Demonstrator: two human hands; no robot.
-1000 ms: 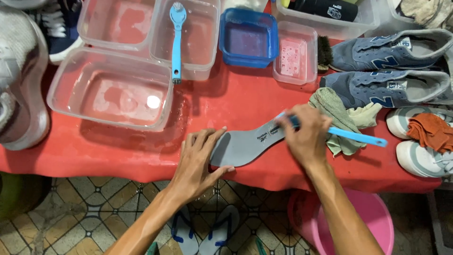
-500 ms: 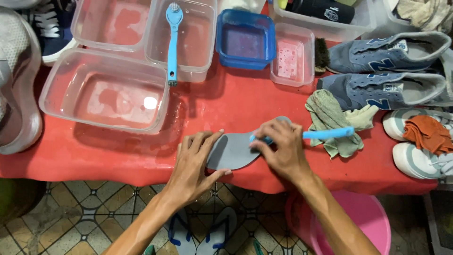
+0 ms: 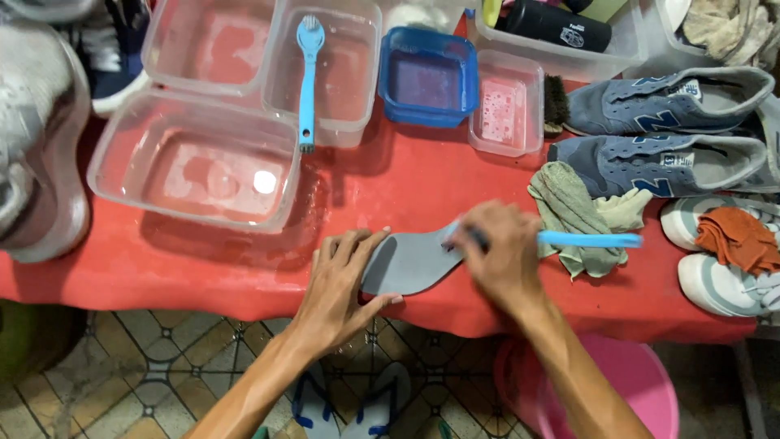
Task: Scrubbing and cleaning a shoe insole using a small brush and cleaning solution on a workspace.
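Left hand (image 3: 337,280): laid flat with fingers spread, pressing the heel end of the grey insole (image 3: 410,262) against the red tablecloth (image 3: 203,268). Right hand (image 3: 500,256): closed around the light blue brush (image 3: 589,240), head against the insole's other end, handle pointing right; the hand is motion-blurred. The insole lies near the table's front edge. Just right: a green cloth (image 3: 573,215) and 2 grey sneakers (image 3: 666,130). Behind: clear water tubs (image 3: 195,162) and a blue container (image 3: 428,77)

A shoe-cleaning workbench: red-covered table (image 3: 203,268), water tubs (image 3: 195,162), brushes (image 3: 307,73), sneakers (image 3: 666,102), tiled floor (image 3: 146,366).
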